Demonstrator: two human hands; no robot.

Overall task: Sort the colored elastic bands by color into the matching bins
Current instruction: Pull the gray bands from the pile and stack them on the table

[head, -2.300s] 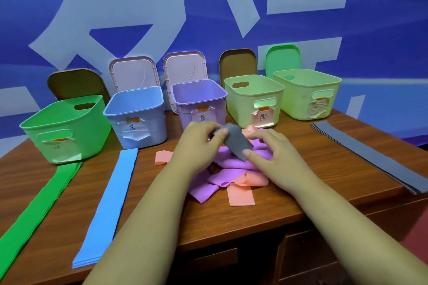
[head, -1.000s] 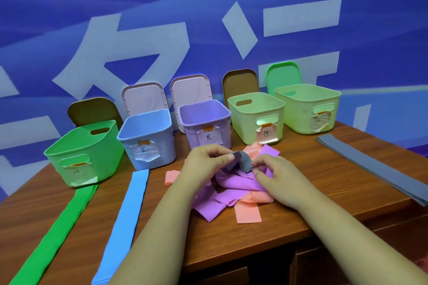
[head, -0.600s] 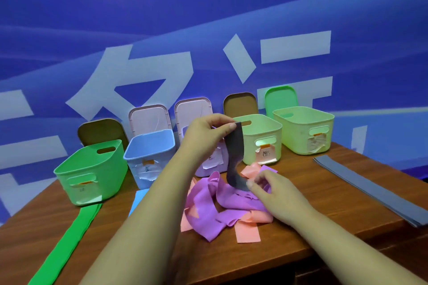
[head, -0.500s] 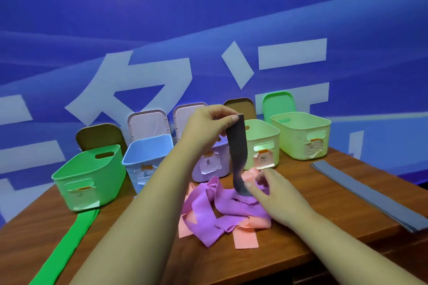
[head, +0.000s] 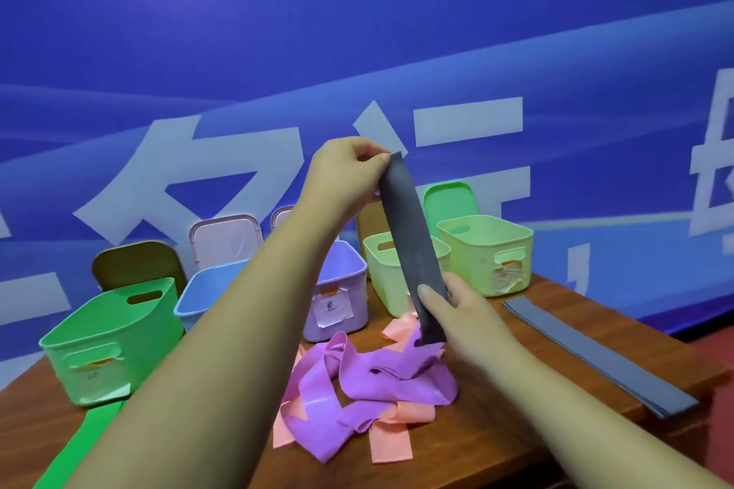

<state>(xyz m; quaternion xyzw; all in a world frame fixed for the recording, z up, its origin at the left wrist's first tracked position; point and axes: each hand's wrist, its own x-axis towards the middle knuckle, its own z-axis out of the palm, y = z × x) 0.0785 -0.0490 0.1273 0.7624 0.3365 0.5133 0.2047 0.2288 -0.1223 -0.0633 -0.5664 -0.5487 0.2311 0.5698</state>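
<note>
**Grey band held straight above the pile**

Our left hand (head: 345, 179) pinches the top end of the dark grey elastic band (head: 411, 246). Our right hand (head: 460, 314) pinches it low down, thumb on the near face. Under our right fingers lies the purple-and-pink band pile (head: 381, 373). To their right, a strip of bare table (head: 456, 445) runs to the grey band stack (head: 595, 353) by the table's edge.

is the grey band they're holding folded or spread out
Spread out: the grey band runs as one flat strip from the left hand pinching its top down to the right hand gripping its lower end.
</note>
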